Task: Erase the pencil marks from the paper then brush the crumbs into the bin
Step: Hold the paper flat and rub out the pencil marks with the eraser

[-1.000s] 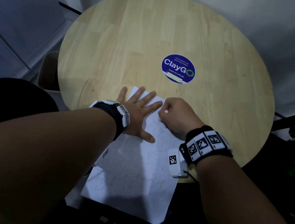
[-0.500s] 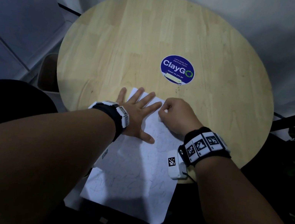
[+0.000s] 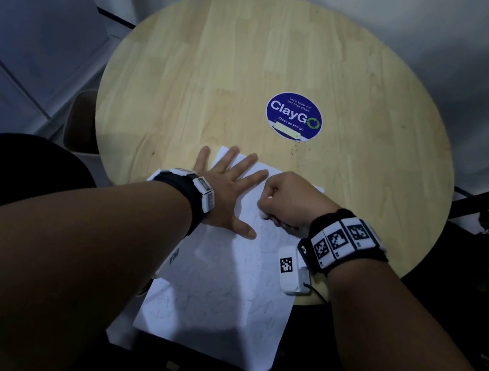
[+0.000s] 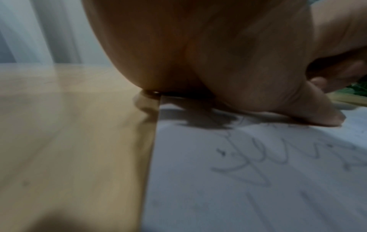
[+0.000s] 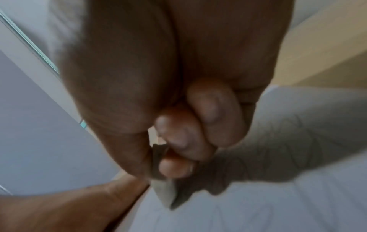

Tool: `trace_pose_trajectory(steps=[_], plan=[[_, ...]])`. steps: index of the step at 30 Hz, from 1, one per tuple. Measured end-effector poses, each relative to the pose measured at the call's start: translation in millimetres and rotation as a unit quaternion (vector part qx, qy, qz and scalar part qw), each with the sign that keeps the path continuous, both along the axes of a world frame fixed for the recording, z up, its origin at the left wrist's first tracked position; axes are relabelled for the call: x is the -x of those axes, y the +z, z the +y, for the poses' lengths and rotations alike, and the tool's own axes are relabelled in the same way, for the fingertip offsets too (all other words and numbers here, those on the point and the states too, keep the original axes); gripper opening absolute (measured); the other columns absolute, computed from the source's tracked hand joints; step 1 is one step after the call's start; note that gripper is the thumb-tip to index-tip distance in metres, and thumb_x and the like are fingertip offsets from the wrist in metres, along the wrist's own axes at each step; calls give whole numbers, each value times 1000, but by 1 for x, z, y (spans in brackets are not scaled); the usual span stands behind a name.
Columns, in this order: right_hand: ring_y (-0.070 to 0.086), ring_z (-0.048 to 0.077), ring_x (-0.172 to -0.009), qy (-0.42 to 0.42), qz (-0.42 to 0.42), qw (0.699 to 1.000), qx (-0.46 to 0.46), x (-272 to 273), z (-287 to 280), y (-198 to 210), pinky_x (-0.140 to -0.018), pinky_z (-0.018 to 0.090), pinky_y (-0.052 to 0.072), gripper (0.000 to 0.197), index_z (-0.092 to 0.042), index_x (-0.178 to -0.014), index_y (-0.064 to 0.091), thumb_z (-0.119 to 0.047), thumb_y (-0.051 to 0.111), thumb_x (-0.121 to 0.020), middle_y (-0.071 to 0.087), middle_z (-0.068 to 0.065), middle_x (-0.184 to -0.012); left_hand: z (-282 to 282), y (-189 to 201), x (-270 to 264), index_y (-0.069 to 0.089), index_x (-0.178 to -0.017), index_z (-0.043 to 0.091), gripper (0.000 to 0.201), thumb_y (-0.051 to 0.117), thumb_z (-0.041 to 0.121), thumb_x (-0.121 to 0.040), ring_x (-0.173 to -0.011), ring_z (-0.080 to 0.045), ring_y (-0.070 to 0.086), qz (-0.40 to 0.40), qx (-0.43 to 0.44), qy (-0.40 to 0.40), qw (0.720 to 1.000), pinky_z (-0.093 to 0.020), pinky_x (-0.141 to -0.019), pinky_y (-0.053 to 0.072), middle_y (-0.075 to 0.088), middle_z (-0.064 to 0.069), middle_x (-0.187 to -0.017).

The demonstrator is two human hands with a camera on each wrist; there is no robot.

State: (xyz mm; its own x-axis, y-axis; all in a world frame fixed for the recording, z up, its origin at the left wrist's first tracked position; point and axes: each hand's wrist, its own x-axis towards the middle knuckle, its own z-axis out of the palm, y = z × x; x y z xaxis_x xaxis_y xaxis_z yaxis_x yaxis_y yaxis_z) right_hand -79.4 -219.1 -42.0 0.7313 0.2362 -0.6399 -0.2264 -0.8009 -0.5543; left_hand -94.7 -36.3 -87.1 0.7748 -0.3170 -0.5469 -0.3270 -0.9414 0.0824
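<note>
My left hand (image 3: 225,195) lies flat with fingers spread straight, pinning the far corner of the paper (image 3: 218,294) to the round wooden counter (image 3: 189,79). The sheet's near end hangs past the counter's near edge toward me. Beyond the paper lies bare wood up to a blue sticker (image 3: 294,116). My right hand (image 3: 292,200) has its fingers curled, pinching a pale eraser (image 5: 163,193) whose tip touches the paper. Grey pencil scrawls (image 4: 258,157) cover most of the sheet.
</note>
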Motion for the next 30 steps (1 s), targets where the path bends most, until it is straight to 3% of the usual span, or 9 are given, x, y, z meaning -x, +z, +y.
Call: trace_pose_trajectory(steps=[2,4,9,13,15,18,23,27,30], plan=[[60,23,-52,-35,-75,997,-11,-1,1,-2,-52,33,49,11,-7,-84,70,-8,62,-92,72,6,-68,-1,2,0,-29,-157,47,128,41,105,-68,-155,-28,-36,3,-1,0,1000,-74,-119,-12,-38,10,-167],[70,23,-68,-53,-141,989,-3,-5,1,-5,-62,39,57,11,-11,-85,69,-13,61,-93,75,3,-77,0,2,1,-28,-157,48,127,42,105,-68,-155,-28,-35,5,3,1,1000,-73,-119,-13,-38,10,-167],[53,26,-53,-7,-4,1000,1,0,0,2,-50,33,43,10,-3,-88,71,-6,63,-92,67,13,-66,0,1,1,-29,-157,47,128,42,105,-68,-155,-28,-36,3,4,0,1000,-74,-119,-13,-38,10,-167],[69,24,-70,-55,-154,987,3,-6,0,-4,-65,42,59,12,-12,-85,69,-16,62,-93,74,4,-79,0,2,0,-28,-157,48,127,43,104,-68,-155,-28,-36,6,5,2,1000,-73,-119,-13,-38,10,-167],[67,29,-65,-38,-100,994,4,-6,1,-3,-58,42,56,10,-8,-88,68,-14,62,-93,73,8,-76,0,1,1,-28,-157,48,127,42,105,-68,-155,-28,-36,6,6,3,1000,-74,-119,-13,-38,10,-167],[52,25,-51,-4,3,1000,7,-1,0,1,-47,31,42,7,-3,-87,70,-5,64,-90,66,14,-64,0,1,0,-29,-157,48,128,42,105,-67,-154,-28,-37,7,3,2,1000,-74,-118,-13,-39,10,-167],[71,24,-71,-53,-159,986,5,-7,3,-3,-65,39,60,12,-12,-87,69,-17,62,-95,75,4,-80,0,2,0,-29,-157,48,127,43,104,-68,-154,-28,-37,11,6,4,1000,-73,-119,-14,-39,10,-167],[50,20,-44,17,3,1000,8,2,5,6,-44,26,42,10,-1,-90,70,-6,62,-94,65,12,-66,-1,2,0,-28,-158,46,129,43,105,-68,-155,-28,-36,7,-1,2,1000,-74,-119,-12,-39,9,-167],[61,25,-52,-39,-95,995,-9,-3,5,-3,-48,35,51,13,-9,-87,70,-14,62,-97,73,11,-74,-1,4,0,-28,-158,45,129,43,104,-68,-154,-28,-37,11,-1,1,1000,-74,-119,-13,-38,10,-167]])
